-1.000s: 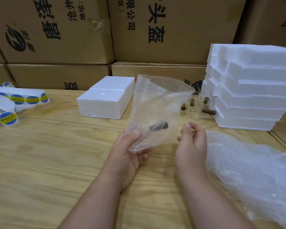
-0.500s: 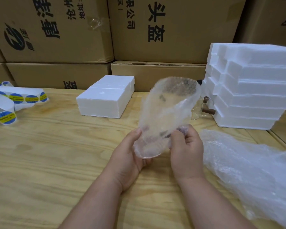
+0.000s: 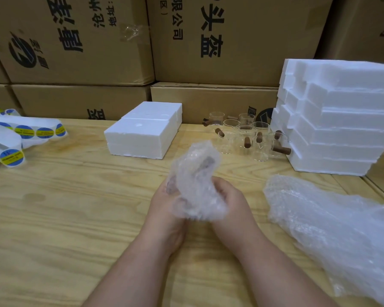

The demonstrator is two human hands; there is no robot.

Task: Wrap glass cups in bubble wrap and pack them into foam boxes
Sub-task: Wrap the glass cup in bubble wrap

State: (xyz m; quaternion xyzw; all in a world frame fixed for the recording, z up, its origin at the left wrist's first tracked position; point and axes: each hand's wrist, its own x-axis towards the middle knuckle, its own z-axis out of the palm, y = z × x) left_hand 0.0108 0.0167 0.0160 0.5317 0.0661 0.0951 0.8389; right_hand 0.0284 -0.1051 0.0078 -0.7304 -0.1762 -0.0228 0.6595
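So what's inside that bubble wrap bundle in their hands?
Through the bubble wrap bundle, held by the left hand and right hand, only a dark brownish patch shows. Whatever is wrapped inside is otherwise hidden.

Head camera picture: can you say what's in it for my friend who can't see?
Both hands, left hand and right hand, grip a crumpled bubble wrap bundle over a wooden table. Behind sit bare glass cups and white foam boxes.

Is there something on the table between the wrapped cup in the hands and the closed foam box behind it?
Nothing visible does. The wrapped cup, held by both hands, is just in front of the foam box, with only bare table between them.
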